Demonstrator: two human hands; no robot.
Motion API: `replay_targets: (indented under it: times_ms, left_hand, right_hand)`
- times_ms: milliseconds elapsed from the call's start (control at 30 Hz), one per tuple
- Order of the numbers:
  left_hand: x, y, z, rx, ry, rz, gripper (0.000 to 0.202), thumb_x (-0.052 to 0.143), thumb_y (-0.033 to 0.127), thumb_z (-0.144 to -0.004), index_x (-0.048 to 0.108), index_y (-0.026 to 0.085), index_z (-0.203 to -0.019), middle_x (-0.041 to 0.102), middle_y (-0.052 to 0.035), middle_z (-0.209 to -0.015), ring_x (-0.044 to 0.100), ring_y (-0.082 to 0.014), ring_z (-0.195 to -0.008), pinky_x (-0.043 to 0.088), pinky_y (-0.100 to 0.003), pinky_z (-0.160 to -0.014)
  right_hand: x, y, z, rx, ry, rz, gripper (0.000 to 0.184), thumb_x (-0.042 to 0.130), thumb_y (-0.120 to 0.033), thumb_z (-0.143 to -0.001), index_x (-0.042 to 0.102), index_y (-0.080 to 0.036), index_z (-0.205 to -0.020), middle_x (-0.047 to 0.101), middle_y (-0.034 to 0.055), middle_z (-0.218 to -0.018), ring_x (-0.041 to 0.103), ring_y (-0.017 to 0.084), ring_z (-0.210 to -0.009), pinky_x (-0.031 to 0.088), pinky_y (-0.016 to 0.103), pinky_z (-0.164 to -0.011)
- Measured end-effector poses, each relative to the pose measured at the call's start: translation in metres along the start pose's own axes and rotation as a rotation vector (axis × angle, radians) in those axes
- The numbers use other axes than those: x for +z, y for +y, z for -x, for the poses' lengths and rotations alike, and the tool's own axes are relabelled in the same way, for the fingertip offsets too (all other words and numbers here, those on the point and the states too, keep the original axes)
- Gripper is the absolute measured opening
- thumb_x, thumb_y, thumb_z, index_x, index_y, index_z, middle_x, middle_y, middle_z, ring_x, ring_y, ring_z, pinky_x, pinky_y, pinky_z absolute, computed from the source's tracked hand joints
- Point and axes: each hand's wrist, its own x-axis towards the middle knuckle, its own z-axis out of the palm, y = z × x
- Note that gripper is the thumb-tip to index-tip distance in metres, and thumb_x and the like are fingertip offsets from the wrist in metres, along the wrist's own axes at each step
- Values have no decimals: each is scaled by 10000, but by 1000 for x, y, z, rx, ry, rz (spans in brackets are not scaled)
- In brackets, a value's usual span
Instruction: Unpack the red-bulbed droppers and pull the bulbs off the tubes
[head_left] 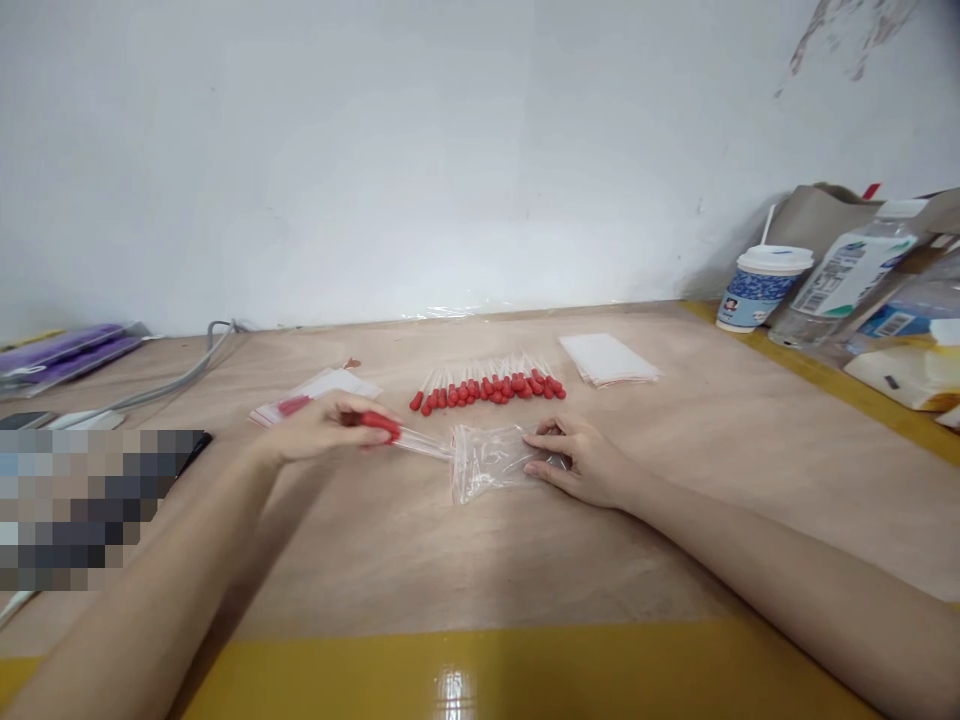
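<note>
My left hand is closed around the red rubber bulbs of glass droppers; I cannot tell how many. Their clear tubes point right and reach the mouth of a clear zip bag. On the bag's right end, my right hand pinches the plastic between thumb and fingers. Just behind the bag lies a row of several more droppers, red bulbs toward me and tubes toward the wall. Beyond my left hand, a filled bag with red bulbs inside rests on the table.
A stack of flat bags lies at the back right. A paper cup and a plastic bottle stand at the right edge. On the left are purple packages, a grey cable and a pixelated dark-edged device.
</note>
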Motion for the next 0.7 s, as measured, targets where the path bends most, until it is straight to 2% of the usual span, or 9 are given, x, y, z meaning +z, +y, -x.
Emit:
replay_targets:
  times_ms: [33, 100, 167, 233, 300, 400, 467, 567, 700]
  left_hand:
    - [-12, -2, 3, -54, 76, 33, 267, 729, 294, -597, 703, 138, -812, 669, -55, -685, 574, -138, -556, 472, -235, -495]
    - [-27, -7, 5, -91, 343, 140, 292, 719, 297, -600, 685, 108, -820, 662, -49, -700, 571, -117, -568, 459, -214, -504]
    - [-29, -11, -2, -62, 619, 191, 357, 702, 328, -611, 660, 120, -898, 665, -51, -791, 590, -123, -622, 484, -226, -543]
    - [-19, -17, -17, 0, 780, 104, 390, 668, 353, -634, 645, 134, -956, 664, -60, -882, 608, -134, -669, 512, -258, -625]
    - [-4, -24, -36, 40, 803, -109, 338, 598, 342, -685, 654, 144, -953, 674, -54, -880, 617, -153, -704, 514, -286, -697]
    - [16, -32, -59, 126, 756, -564, 273, 512, 268, -729, 679, 171, -922, 684, -46, -897, 616, -185, -814, 474, -299, -800]
    - [26, -35, -68, 147, 726, -730, 286, 482, 236, -740, 680, 170, -935, 683, -54, -929, 614, -195, -849, 460, -291, -809]
    - [36, -35, -73, 117, 714, -805, 306, 470, 253, -760, 671, 162, -971, 678, -70, -958, 620, -201, -850, 462, -281, -781]
    - [45, -31, -72, 79, 706, -807, 353, 474, 382, -791, 663, 167, -997, 676, -77, -957, 623, -205, -852, 459, -279, -790]
  right_hand:
    - [0, 0, 0, -3, 0, 2, 381, 534, -424, -812, 625, -189, -1097, 560, 87, -971, 554, 167, -817, 478, 343, -770]
    - [0, 0, 0, -8, -6, 3, 384, 531, -425, -813, 623, -188, -1101, 558, 87, -969, 552, 166, -816, 478, 341, -770]
    - [0, 0, -1, -8, -13, 1, 387, 531, -423, -813, 621, -183, -1104, 556, 89, -973, 549, 169, -825, 476, 344, -779]
    - [0, 0, -1, 2, -20, 0, 383, 532, -418, -813, 621, -185, -1105, 555, 90, -980, 546, 175, -845, 475, 345, -786]
    - [-1, -1, -1, 16, -28, -6, 382, 533, -416, -813, 617, -192, -1110, 555, 92, -983, 547, 183, -872, 479, 344, -785]
    - [-2, -3, -1, 24, -34, -16, 381, 534, -418, -811, 617, -196, -1110, 555, 94, -991, 553, 188, -881, 486, 341, -776]
    - [-2, -3, -1, 23, -29, -14, 376, 536, -417, -810, 620, -201, -1106, 556, 92, -994, 558, 186, -868, 487, 342, -776]
    - [-2, -2, 0, 20, -29, -4, 377, 530, -422, -812, 615, -212, -1114, 554, 88, -995, 558, 185, -866, 485, 342, -783]
    - [-1, -1, 0, 13, -25, -2, 376, 530, -424, -812, 618, -213, -1110, 550, 87, -1009, 548, 184, -885, 473, 345, -813]
